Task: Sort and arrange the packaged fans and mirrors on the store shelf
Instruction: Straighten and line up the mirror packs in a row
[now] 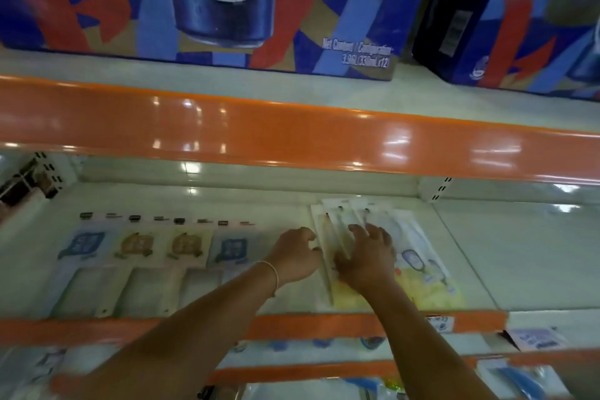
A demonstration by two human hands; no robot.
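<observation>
Sorting is judged to be partly done. On the shelf (454, 256), a neat row of four flat packages (156, 250) is already laid out, to the left of the fanned stack of long packages (354, 221). This stack is not yet squared; its packs overlap at angles. It is touched by the right hand (367, 256), whose fingers are spread flat upon it. The left hand (297, 255) is placed at the stack's left edge with fingers curled; whether a pack is pinched cannot be told. Straightening of the stack is judged to remain.
</observation>
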